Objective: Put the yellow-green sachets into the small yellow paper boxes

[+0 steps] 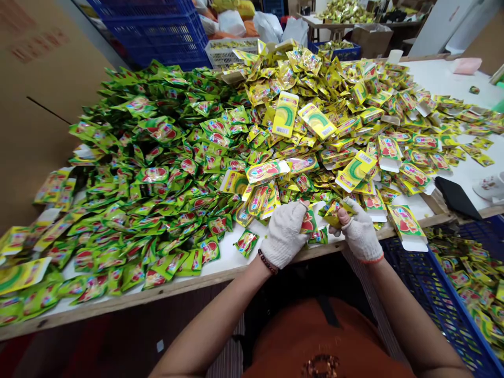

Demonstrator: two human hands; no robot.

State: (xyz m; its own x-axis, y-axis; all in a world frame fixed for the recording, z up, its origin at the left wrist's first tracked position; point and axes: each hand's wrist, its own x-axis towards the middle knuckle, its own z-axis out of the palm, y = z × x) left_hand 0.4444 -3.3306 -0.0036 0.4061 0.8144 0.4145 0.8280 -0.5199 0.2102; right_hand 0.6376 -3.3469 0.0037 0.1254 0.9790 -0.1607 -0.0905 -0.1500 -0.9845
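My left hand (286,235), in a white glove with bare fingertips, is closed around a small printed carton (308,222) near the table's front edge. The carton's white end flap stands out toward the other hand. Just right of it, my right hand (360,235), gloved alike, pinches a yellow sachet (333,210) between thumb and fingers. Whether more than one sachet is in that grip I cannot tell. A single green sachet (246,243) lies left of my left hand. Beyond both hands rise heaped green sachets (157,176) and yellow sachets (309,63), with cartons (285,114) strewn on top.
A white tabletop (429,79) with a wooden edge carries the heaps. At right lie a black phone (457,198) and a pink item (466,65). Below, a blue crate (468,320) holds filled cartons. Stacked blue crates (157,39) and a large cardboard box (39,105) stand at left.
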